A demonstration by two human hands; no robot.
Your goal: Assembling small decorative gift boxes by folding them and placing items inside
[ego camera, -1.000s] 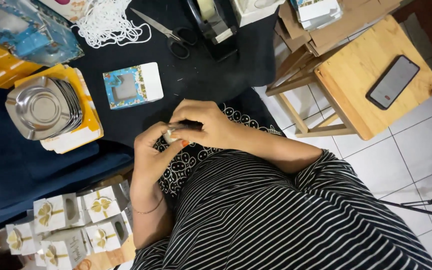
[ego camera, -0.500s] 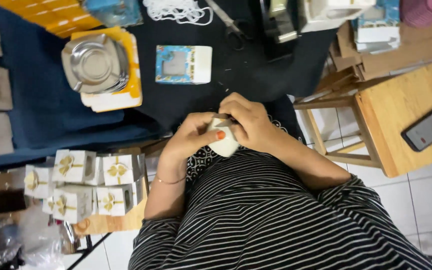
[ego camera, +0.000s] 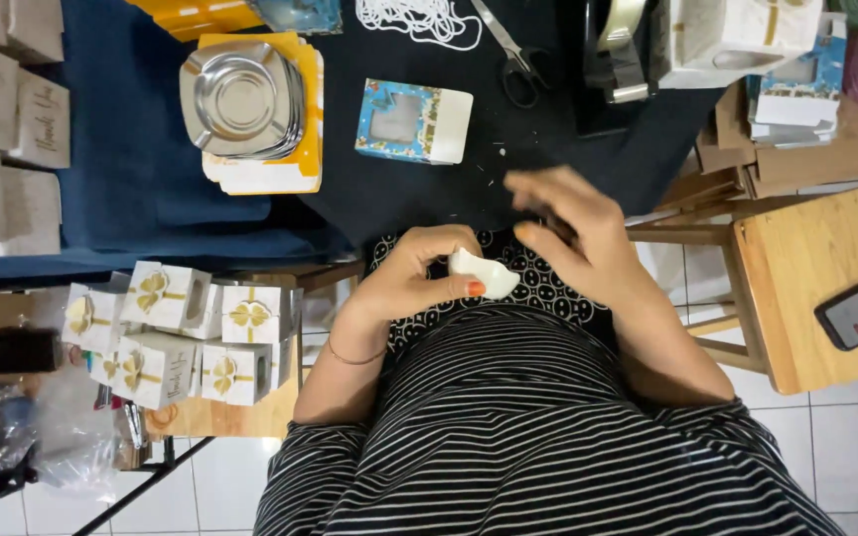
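Your left hand (ego camera: 419, 278) is curled in close to your body, thumb and fingers pinched together, forearm angled up from the elbow. Your right hand (ego camera: 573, 233) hovers a little higher and apart, fingers spread loosely; it looks empty, though motion blur obscures the fingertips.

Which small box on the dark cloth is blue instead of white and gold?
The blue window box lying alone beside the steel dishes; the white boxes with gold bows sit together elsewhere.

Right hand (ego camera: 573, 233) now off the white piece (ego camera: 482, 275), left-hand (ego camera: 419, 278) grip alone.
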